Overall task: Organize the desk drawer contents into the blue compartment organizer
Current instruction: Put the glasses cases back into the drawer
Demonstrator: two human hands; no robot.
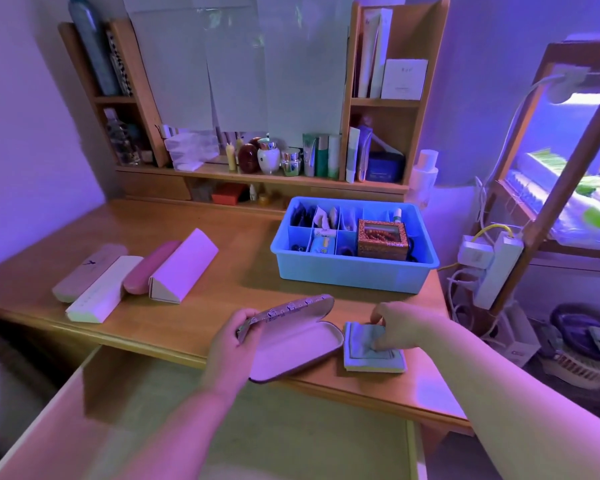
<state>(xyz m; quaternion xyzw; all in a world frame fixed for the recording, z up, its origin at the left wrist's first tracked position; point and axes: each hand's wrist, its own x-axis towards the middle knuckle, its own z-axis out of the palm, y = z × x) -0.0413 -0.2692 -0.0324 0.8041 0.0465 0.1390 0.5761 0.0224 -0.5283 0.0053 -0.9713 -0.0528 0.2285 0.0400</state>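
1. Purple light washes a wooden tabletop [243, 271] set against a shelf unit [388, 105] crowded with bottles, tubes and boxes; below the front edge, the desk drawer [264, 427] stands pulled out toward you.
2. Your left hand [227, 344] grips the left end of an open glasses case [295, 337] at the tabletop's front edge, fingers curled round the raised patterned lid while the pale lined base lies flat.
3. Your right hand [400, 323] rests on a folded cloth [373, 351] that lies just beside the case's right end, fingertips bent down and pressing its top; you cannot tell whether they pinch a layer.
4. Farther back on the right sits the blue compartment organizer [354, 275], well apart from both hands. Its small compartments hold dark items, paper packets and a small bottle; an ornate box [381, 239] with a window showing beads fills the larger right section.
5. On the left of the tabletop four cases lie side by side, slanted: a pale rounded case [87, 275], a white box [101, 292], a pink case [149, 268] and a triangular folding case [184, 268]. They touch or nearly touch each other and stand well apart from your hands.
6. Off the right edge a power strip [496, 271] with cables hangs beside a lit wooden-framed tank [568, 168].
7. Between the open case and the organizer the wood is bare.
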